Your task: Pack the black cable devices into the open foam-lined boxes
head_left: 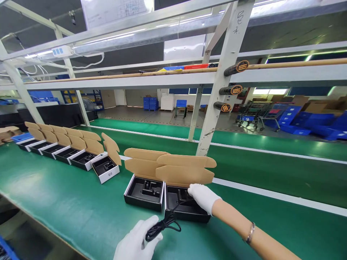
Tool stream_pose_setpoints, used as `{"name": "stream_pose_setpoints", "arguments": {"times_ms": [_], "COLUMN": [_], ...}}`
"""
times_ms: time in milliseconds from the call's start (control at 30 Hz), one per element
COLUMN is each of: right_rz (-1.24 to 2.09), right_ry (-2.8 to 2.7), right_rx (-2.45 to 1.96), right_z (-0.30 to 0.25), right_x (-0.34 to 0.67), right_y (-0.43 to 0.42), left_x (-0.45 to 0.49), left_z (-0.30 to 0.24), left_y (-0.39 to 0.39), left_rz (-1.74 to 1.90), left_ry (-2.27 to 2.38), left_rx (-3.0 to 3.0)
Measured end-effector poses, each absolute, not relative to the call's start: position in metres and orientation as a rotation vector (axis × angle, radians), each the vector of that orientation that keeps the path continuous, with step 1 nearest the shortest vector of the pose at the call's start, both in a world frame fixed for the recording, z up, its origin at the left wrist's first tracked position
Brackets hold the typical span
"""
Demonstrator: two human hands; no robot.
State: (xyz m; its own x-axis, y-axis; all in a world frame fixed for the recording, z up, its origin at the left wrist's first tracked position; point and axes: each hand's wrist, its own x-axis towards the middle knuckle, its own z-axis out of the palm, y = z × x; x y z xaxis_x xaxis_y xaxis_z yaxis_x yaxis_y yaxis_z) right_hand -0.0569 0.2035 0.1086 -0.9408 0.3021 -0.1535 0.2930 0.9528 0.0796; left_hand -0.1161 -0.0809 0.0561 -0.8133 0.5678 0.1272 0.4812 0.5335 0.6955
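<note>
The black cable [165, 225] is coiled in the left hand [137, 240], which is clenched around it. One length runs from the coil over the edge of the nearest box [189, 215] and into its black tray. The gloved right hand [203, 196] rests at that tray, fingers angled down; whether it grips anything cannot be determined.

Status: the cable is not seated, and the nearest box's kraft lid stands open. An adjacent open box [143, 196] shows no cable. Further left, a slanted row of open boxes [107, 174] also shows none, lids raised; the dark shapes in their trays are too small to identify. All boxes sit on the green bench [46, 180]. None is closed.
</note>
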Motion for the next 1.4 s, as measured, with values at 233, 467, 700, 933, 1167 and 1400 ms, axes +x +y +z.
{"name": "stream_pose_setpoints", "arguments": {"times_ms": [233,467,700,933,1167,1400], "right_rz": [-0.329,-0.969,-1.007,-1.279,-0.844,-0.124], "right_ry": [3.091,3.172,3.155,3.098,3.205,2.940], "right_rx": [0.246,0.265,0.536,0.683,0.694,0.631], "right_z": [0.153,0.180,0.175,0.165,0.155,0.114], "right_x": [-0.040,-0.022,-0.013,-0.016,-0.008,0.009], "right_y": [0.183,0.139,0.148,0.155,0.181,0.169], "left_x": [-0.131,-0.130,-0.128,-0.116,-0.152,-0.167], "left_z": [0.099,0.147,0.124,0.141,0.140,0.092], "left_y": [-0.061,-0.007,0.029,0.035,0.065,0.091], "left_rz": [0.955,0.901,1.576,1.207,0.719,0.334], "left_ry": [2.809,3.217,2.571,1.828,1.815,1.668], "left_rx": [2.314,2.445,1.690,1.441,1.695,2.037]}}
